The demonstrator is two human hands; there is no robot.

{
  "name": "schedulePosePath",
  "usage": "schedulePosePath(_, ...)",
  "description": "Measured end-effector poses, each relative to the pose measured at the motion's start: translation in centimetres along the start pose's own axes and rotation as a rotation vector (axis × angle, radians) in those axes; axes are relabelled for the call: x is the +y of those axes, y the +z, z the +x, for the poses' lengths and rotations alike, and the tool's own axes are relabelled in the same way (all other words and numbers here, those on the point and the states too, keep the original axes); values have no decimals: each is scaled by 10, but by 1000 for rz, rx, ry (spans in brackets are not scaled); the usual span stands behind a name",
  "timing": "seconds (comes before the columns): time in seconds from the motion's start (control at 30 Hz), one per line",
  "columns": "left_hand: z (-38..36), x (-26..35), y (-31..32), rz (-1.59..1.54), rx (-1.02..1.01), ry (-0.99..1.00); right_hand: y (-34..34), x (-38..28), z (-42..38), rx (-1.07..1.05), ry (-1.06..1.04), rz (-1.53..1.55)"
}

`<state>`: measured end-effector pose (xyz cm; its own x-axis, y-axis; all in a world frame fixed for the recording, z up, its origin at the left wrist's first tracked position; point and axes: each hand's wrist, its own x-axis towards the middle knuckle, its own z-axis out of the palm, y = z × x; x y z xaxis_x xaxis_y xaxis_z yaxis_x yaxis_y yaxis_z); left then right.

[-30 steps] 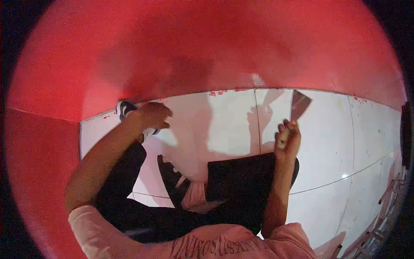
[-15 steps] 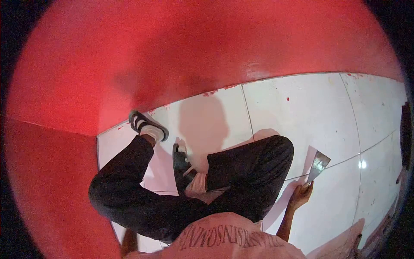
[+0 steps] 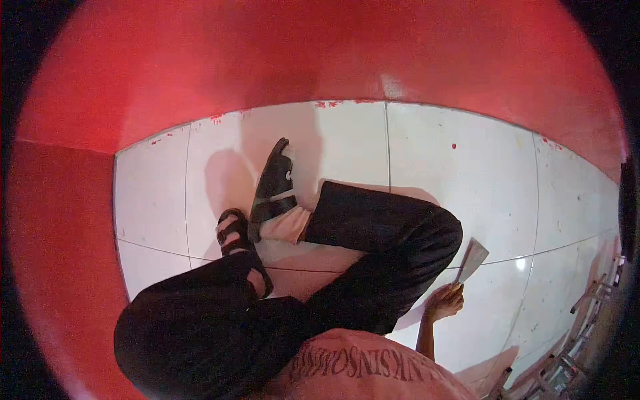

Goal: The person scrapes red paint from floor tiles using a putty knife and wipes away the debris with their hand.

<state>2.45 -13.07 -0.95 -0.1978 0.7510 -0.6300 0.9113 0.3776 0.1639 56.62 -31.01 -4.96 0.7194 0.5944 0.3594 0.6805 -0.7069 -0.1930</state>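
Note:
My right hand (image 3: 445, 302) is closed around the handle of a putty knife (image 3: 473, 259), low over the white floor tiles (image 3: 347, 150) beside my bent right knee. The knife's flat, flared metal blade points up and away from me. Most of its handle is hidden by my fingers. My left hand is out of sight. Both my legs, in dark trousers (image 3: 383, 237), are folded in front of me, with black strapped sandals (image 3: 275, 183) on my feet.
A red wall (image 3: 267, 60) runs along the far side and round the left. Red paint smears (image 3: 217, 119) mark the tile edge, and a red paint spot (image 3: 454, 146) lies farther right. Metal ladder-like framework (image 3: 563, 363) stands at the lower right.
My feet have drawn back from the wall, and my left leg has folded closer. The view has shifted right. The left forearm has left the view; the putty knife stays in my right hand.

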Motion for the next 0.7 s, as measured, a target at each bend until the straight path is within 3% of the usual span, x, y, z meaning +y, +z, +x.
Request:
schedulePosePath(0.37, 28, 21, -1, -7, -78, -5, -12, -15, 4, -26, -84, -105)
schedulePosePath(0.5, 39, 34, -2, -21, -75, 16, -11, -12, 4, -74, -20, -91)
schedulePosePath(0.53, 43, 38, -3, -22, -75, 22, -14, -17, 4, -3, -105, -47)
schedulePosePath(0.7, 49, 46, 1, -27, -88, 32, -13, -15, 3, -52, -41, -63)
